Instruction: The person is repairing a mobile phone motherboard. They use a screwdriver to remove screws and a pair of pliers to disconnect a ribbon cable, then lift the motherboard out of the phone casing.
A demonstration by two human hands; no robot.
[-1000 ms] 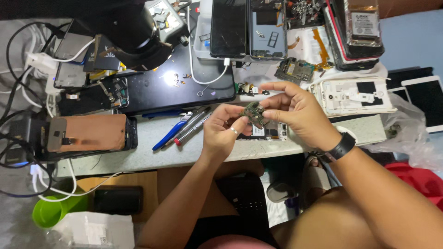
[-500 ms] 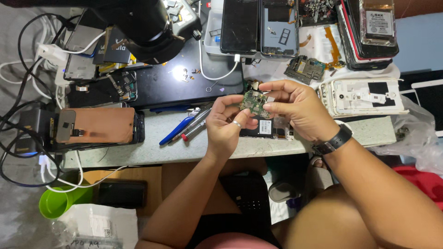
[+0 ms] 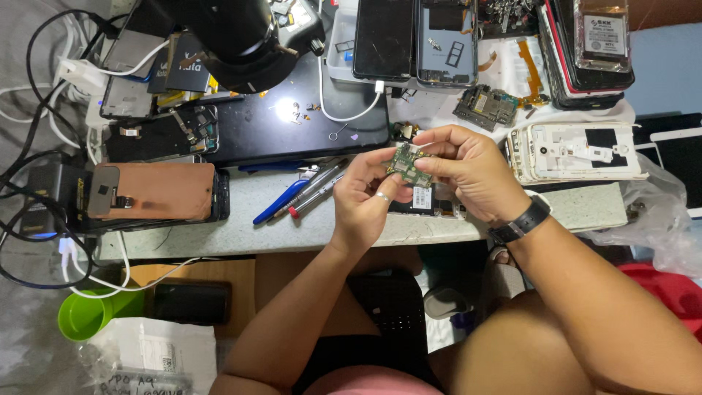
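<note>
While raised just above the counter (image 3: 439, 227) edge, small green circuit board (image 3: 406, 164): pinched at its left by left hand (image 3: 369, 197) grip, at its right by right hand (image 3: 468, 172) grip. Blue-handled tools (image 3: 292, 196) lie left.

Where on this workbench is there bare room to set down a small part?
Bare grey bench edge lies between the brown-backed phone and the left hand, below the blue pen. The black mat has some room. The bench's far side is crowded.
</note>
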